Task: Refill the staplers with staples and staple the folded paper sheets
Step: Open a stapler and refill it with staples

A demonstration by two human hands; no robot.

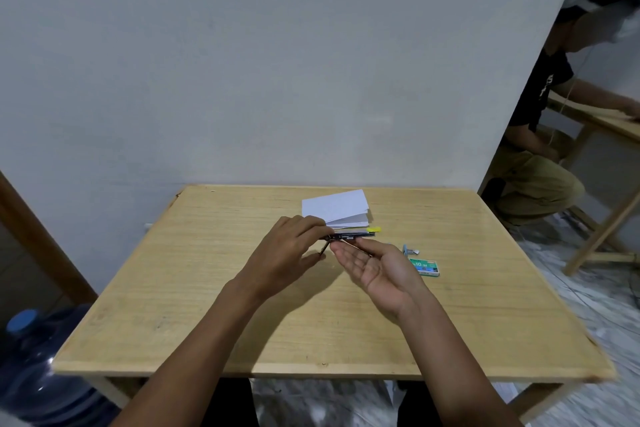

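– Left hand (287,250) status?
– Its fingers pinch the black metal stapler (356,235) above the pale wooden table (207,288). I see my right hand (377,270) palm-up, fingers straight beneath it, with the folded white paper sheets (336,210) just behind.

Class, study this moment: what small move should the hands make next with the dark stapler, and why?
Probably the right hand should reach to the small green cardboard staple box for a strip. The left hand pinches the dark metal stapler with a yellow tip, which looks hinged open, and the right palm is open and empty.
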